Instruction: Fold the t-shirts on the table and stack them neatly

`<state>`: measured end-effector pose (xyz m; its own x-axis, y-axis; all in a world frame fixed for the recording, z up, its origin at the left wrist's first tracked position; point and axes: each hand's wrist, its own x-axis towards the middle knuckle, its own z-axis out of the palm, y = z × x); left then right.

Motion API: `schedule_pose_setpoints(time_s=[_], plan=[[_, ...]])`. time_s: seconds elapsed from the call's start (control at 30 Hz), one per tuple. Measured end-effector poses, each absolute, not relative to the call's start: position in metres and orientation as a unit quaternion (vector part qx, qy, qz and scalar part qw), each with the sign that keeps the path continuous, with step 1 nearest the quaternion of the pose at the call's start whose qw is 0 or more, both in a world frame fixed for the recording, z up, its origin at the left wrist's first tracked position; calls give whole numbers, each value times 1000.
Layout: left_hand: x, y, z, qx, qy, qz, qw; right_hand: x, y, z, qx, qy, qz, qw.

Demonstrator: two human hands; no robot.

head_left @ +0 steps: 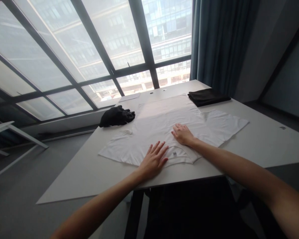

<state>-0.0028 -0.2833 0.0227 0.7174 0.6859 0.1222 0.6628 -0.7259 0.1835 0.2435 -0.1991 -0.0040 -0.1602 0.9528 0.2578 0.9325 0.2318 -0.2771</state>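
A white T-shirt [161, 118] lies spread out on the white table [87, 176], its neckline toward me and both sleeves out to the sides. Beside the collar, my left hand [153, 159] rests flat on the fabric with its fingers stretched out. My right hand [183, 134] lies on the shirt's upper part, a little farther from me, fingers extended and slightly bent. Neither hand grips the cloth visibly. A small dark label [174, 153] shows inside the neckline. Light wrinkles run across the shirt body.
A crumpled black cloth [117, 116] sits at the table's left edge. Folded black fabric [208, 96] lies at the far right, near the dark curtain [214, 46]. Large windows [114, 30] stand behind the table. Part of another white table [5, 127] shows at far left.
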Motion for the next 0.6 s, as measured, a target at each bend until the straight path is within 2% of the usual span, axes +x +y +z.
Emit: schedule_pose_setpoints(time_s=[0.13, 0.23, 0.33, 0.43, 0.6], plan=[[-12, -276, 42, 910, 387, 108, 101, 244, -199, -5, -619, -762, 38, 187], [-27, -253, 53, 884, 431, 161, 79, 244, -199, -5, -622, -760, 46, 182], [-46, -227, 44, 859, 494, 134, 20, 244, -199, -4, -624, -758, 48, 181], [-59, -211, 25, 850, 521, 73, 9, 244, -200, -3, -623, -759, 47, 185], [-63, -206, 14, 850, 519, 87, 1, 243, -200, -3, -625, -757, 45, 185]])
